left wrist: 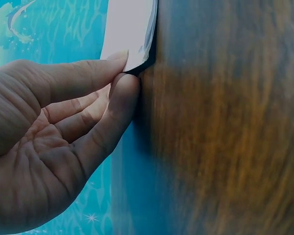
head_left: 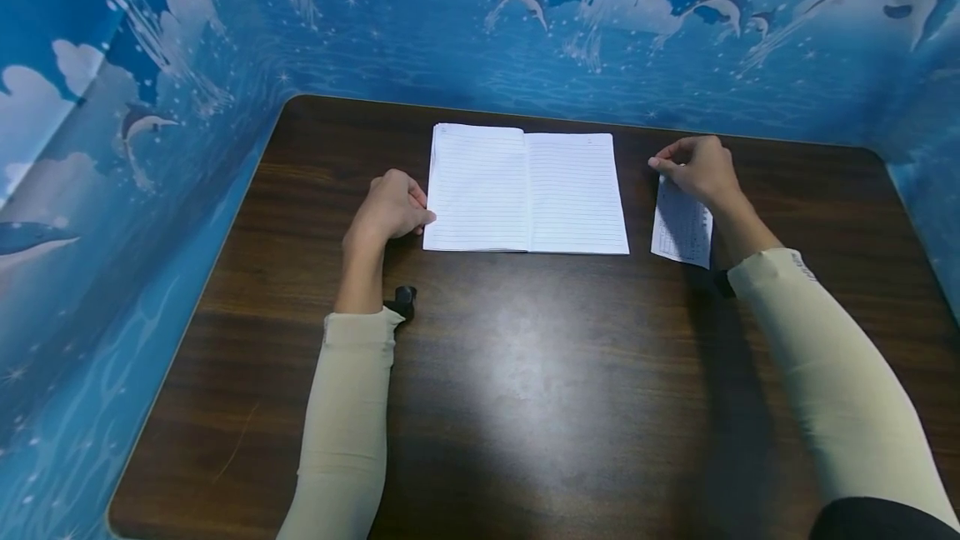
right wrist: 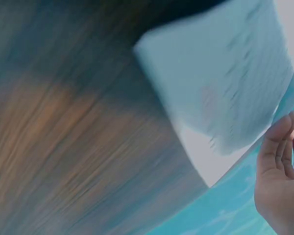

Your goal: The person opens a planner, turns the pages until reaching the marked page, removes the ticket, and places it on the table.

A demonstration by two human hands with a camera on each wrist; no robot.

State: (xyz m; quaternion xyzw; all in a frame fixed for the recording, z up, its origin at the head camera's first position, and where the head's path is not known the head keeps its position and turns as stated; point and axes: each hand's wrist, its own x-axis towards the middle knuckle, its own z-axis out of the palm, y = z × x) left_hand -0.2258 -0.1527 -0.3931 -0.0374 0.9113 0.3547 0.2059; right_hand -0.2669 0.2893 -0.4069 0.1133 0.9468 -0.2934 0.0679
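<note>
An open lined notebook (head_left: 480, 190) lies near the table's far edge, its ruled pages facing up. My left hand (head_left: 390, 205) pinches its left edge; in the left wrist view, the thumb is on top of the notebook corner (left wrist: 132, 34) and the index finger below. To the right, my right hand (head_left: 705, 169) pinches the top end of a small printed paper slip (head_left: 678, 227), which resembles a receipt. In the right wrist view the slip (right wrist: 220, 88) is blurred and appears tilted off the table, with faint print on it.
The dark wooden table (head_left: 525, 407) has rounded corners. A blue dolphin-print backdrop (head_left: 450, 48) stands along its far and left sides. A black wrist camera mount (head_left: 403, 300) juts from the left sleeve. Shadow from the right arm falls across the table.
</note>
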